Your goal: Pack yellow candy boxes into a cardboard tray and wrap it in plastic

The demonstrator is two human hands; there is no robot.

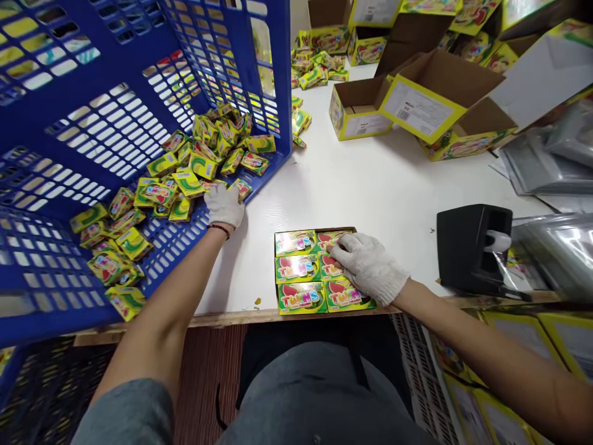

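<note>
My left hand (225, 207), in a white knit glove, reaches into the tipped blue plastic crate (273, 80). Its fingers close around a small yellow-green box (241, 188) at the front of a loose heap of such boxes (189, 182); the fingertips are partly hidden. Near the table's front edge lies a shallow open carton (315, 229) holding several "TWINS" boxes (302, 298) with watermelon pictures, flat in two columns. My right hand (370, 266), also gloved, rests over the carton's right column, fingers extended on the boxes and partly covering them.
Empty open cartons (359, 111) stand at the back right, near a pile of loose small boxes (319, 68). A black tape dispenser (472, 247) sits at the right, beside clear plastic packaging (565, 253). More yellow-edged cartons (514, 334) are below the table's right edge.
</note>
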